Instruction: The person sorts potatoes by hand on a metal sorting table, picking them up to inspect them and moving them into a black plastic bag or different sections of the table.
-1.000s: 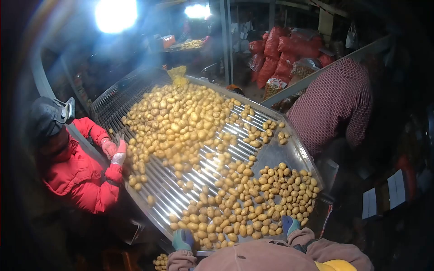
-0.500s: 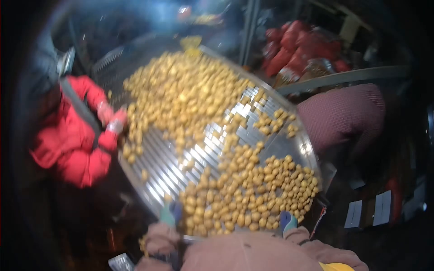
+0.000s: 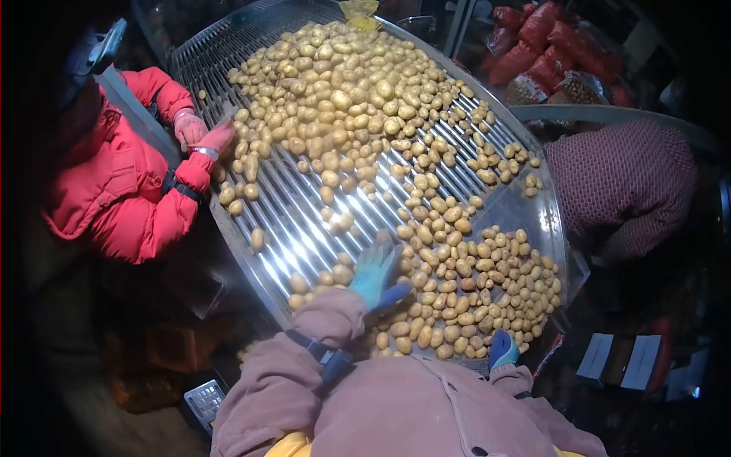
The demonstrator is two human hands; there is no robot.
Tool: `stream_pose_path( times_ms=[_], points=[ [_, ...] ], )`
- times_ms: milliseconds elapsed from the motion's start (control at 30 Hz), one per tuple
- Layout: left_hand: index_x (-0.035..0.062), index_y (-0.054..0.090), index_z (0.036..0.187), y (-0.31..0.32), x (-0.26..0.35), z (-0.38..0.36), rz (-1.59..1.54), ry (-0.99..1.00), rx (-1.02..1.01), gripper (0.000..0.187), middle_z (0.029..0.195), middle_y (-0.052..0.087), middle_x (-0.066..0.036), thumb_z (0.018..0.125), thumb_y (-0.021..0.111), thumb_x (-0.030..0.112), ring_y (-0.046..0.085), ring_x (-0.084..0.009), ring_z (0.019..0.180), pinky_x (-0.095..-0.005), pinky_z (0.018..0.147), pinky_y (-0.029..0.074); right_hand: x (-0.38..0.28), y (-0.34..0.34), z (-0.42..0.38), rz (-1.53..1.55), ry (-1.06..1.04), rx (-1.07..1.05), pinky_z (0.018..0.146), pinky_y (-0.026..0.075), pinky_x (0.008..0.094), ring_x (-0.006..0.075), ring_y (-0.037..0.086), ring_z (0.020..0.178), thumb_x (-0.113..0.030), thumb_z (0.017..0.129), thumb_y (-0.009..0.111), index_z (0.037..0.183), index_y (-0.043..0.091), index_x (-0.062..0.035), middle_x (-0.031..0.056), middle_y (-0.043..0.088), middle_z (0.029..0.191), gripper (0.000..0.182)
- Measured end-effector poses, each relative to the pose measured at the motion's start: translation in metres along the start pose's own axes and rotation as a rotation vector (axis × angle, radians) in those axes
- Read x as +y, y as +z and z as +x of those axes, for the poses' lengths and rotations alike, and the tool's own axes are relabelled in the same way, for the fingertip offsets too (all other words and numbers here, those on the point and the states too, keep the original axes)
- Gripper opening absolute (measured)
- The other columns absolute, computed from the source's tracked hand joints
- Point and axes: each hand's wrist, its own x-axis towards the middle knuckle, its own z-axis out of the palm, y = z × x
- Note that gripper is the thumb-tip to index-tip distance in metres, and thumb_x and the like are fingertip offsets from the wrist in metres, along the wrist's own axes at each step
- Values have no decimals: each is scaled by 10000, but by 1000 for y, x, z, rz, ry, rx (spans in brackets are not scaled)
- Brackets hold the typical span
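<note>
Many yellow potatoes (image 3: 343, 99) lie over a slatted metal table (image 3: 293, 221), thick at the far side and again near my body on the right. My left hand (image 3: 377, 278), in a teal and blue glove, reaches over the near slats with its fingers spread, touching or just above potatoes. At the table's near right edge is my right hand (image 3: 502, 350), in a similar glove, beside the nearest potatoes. Its fingers are mostly hidden, so its grip does not show.
A co-worker in a red jacket (image 3: 129, 183) has both gloved hands at the table's left edge. Another person in a patterned purple top (image 3: 624, 183) bends at the right. Red sacks (image 3: 544, 46) are piled behind. A yellow bag (image 3: 359, 14) hangs at the far edge.
My left hand has moved forward and right from the table's near edge onto the slats among the potatoes. My right hand remains by the near edge. The whole view has shifted a little.
</note>
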Motion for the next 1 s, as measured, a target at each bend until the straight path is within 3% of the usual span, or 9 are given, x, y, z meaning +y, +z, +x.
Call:
stream_pose_path(
  times_ms=[133, 200, 267, 333, 500, 700, 833, 967, 1000],
  points=[
    [69, 502, 1308, -17, -55, 47, -194, -138, 23, 592, 1328, 444, -246, 811, 728, 299, 481, -442, 1164, -511, 969, 417, 4, -1, -3, -54, 22, -9, 617, 480, 361, 210, 602, 634, -294, 979, 514, 867, 653, -7, 115, 657, 714, 338],
    [75, 490, 1340, -23, -98, 67, -7, -180, 296, 651, 1383, 420, -271, 823, 729, 388, 464, -460, 1206, -512, 1004, 393, -4, -5, -3, -79, 30, -17, 625, 483, 376, 240, 613, 642, -292, 975, 514, 883, 659, -9, 135, 666, 737, 331],
    [143, 355, 1476, -13, -162, 89, 163, -439, 259, 754, 1503, 305, -267, 855, 680, 422, 295, -450, 1380, -489, 1141, 255, -8, -6, -4, -80, 6, 1, 626, 483, 384, 260, 619, 648, -292, 976, 509, 884, 657, -7, 143, 667, 740, 334],
    [184, 320, 1503, -29, -197, 109, 198, -454, 237, 744, 1538, 249, -247, 872, 651, 399, 266, -454, 1392, -474, 1156, 239, -10, -6, -5, -44, 13, -1, 616, 478, 397, 284, 627, 654, -297, 978, 501, 876, 658, -7, 149, 668, 739, 345],
    [173, 329, 1495, -56, -253, 152, 240, -401, 209, 745, 1541, 257, -219, 839, 670, 266, 240, -416, 1412, -451, 1161, 232, -17, -8, -6, -71, 79, -9, 634, 504, 376, 268, 648, 680, -297, 952, 552, 908, 685, -36, 132, 680, 752, 297],
    [138, 396, 1452, -84, -266, 168, 311, -208, -131, 743, 1516, 303, -208, 781, 708, 216, 286, -410, 1390, -442, 1136, 285, -5, -4, -8, -125, 60, 52, 620, 501, 388, 275, 641, 661, -299, 949, 564, 875, 675, -37, 150, 664, 729, 293],
    [180, 405, 1450, -104, -275, 152, 11, -155, -464, 778, 1482, 363, -198, 742, 727, 148, 379, -405, 1337, -431, 1108, 342, -3, -3, -6, -183, 84, 32, 612, 497, 401, 296, 631, 639, -300, 950, 563, 835, 665, -38, 153, 654, 709, 303],
    [226, 364, 1478, -86, -267, 151, 47, -32, -311, 886, 1522, 327, -169, 690, 769, 192, 367, -386, 1360, -415, 1127, 335, -8, -4, -6, -108, 67, 41, 606, 494, 402, 307, 628, 639, -300, 940, 579, 829, 665, -43, 160, 653, 718, 293],
    [230, 357, 1483, -87, -253, 151, 8, -59, -299, 904, 1544, 293, -161, 683, 777, 267, 292, -396, 1403, -455, 1144, 302, -6, -5, -7, -115, 55, 48, 606, 494, 401, 305, 628, 641, -300, 938, 581, 832, 666, -44, 160, 654, 723, 290]
  ],
)
